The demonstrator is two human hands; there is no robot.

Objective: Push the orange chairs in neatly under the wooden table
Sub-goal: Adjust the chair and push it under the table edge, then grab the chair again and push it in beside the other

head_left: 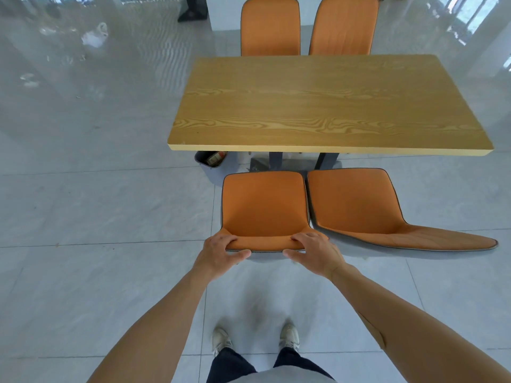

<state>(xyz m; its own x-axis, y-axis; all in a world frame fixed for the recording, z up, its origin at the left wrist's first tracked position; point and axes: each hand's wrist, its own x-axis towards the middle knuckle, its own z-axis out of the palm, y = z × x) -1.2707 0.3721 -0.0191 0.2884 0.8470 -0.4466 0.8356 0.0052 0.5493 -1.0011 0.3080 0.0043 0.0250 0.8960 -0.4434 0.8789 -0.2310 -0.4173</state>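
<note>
The wooden table [329, 103] stands ahead of me on dark legs. Two orange chairs sit on its near side, their seats out in front of the table edge. My left hand [219, 251] and my right hand [315, 250] both grip the top of the backrest of the near left chair [264, 205], fingers curled over it and thumbs behind. The near right chair [356, 203] stands right beside it, its backrest leaning toward the right. Two more orange chairs, the far left chair [270, 26] and the far right chair [344, 26], stand at the far side with only their backrests showing.
A grey bin [211, 161] with rubbish in it stands under the table's near left corner. Pale tiled floor surrounds the table. A white bag [95, 35] lies on the floor far left. My feet [255, 340] stand behind the chair.
</note>
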